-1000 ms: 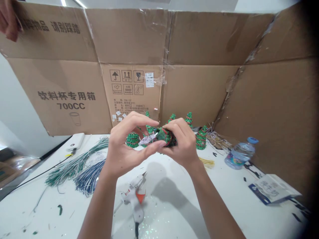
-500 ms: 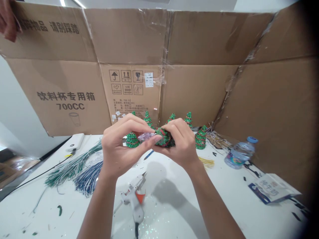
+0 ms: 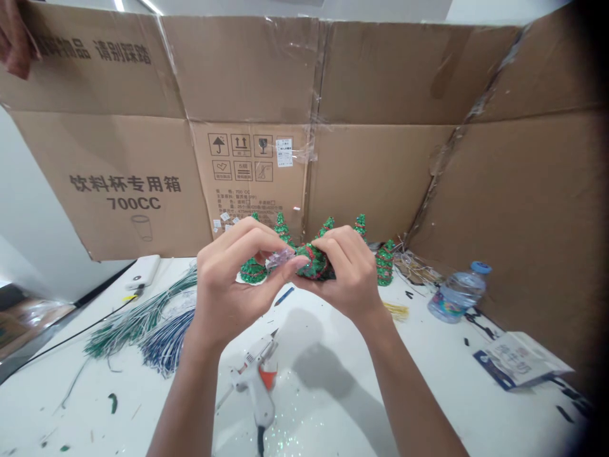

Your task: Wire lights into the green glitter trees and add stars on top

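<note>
Both hands meet above the white table, in front of a row of small green glittery trees. My left hand (image 3: 240, 279) pinches a clear purplish piece (image 3: 279, 258) between thumb and fingers. My right hand (image 3: 349, 273) is wrapped round a green glittery tree with red trim (image 3: 313, 261), which lies tilted with its tip toward my left hand. The purplish piece is beside the tree's tip; whether they are joined I cannot tell. Below the hands a white glue gun (image 3: 257, 381) with an orange trigger lies on the table.
Behind stand the green trees (image 3: 384, 261) and a tall cardboard wall (image 3: 380, 171). Green wires (image 3: 137, 317) and blue wires (image 3: 169, 343) lie at the left. A water bottle (image 3: 459, 292) and a printed packet (image 3: 521, 362) are at the right. Another person's hand (image 3: 16, 41) is upper left.
The purplish piece has turned slightly in my left hand. My right hand has shifted a little to the right, and the held tree has tilted slightly.
</note>
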A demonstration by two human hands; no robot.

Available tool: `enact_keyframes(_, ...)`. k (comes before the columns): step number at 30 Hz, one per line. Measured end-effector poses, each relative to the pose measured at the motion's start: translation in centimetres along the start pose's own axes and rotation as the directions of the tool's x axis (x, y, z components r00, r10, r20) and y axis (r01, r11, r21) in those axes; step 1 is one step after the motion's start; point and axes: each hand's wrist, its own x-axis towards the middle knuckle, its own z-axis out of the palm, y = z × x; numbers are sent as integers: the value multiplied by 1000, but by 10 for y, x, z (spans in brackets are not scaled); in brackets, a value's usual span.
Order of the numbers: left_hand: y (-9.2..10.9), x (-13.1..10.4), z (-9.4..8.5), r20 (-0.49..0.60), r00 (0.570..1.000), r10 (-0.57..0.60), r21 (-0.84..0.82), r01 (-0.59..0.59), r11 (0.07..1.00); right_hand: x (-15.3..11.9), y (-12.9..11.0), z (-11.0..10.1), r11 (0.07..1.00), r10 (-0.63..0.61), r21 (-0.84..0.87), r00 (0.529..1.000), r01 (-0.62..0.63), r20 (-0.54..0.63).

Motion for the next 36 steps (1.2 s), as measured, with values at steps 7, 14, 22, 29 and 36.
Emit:
enact_keyframes(7,-3,0,2,-24,999,-25,-71,24,997,1,-4,-1,1000,17,0,1000,-17,-4)
enact_keyframes(14,-1,1,2,-19,990,-142,-79,140,987,0,-6,1,999,26,31,1000,-25,-17)
enact_keyframes(22,-6,-4,3,249,936,-248,-51,268,962,-2,-8,2,986,110,124,994,-110,0)
enact_keyframes(29,-8,-8,10,265,931,-251,-33,268,963,0,-23,6,956,241,167,970,-240,10)
enact_keyframes(36,-6,-12,-18,121,925,-359,98,349,932,9,-37,-8,904,291,291,949,-315,123)
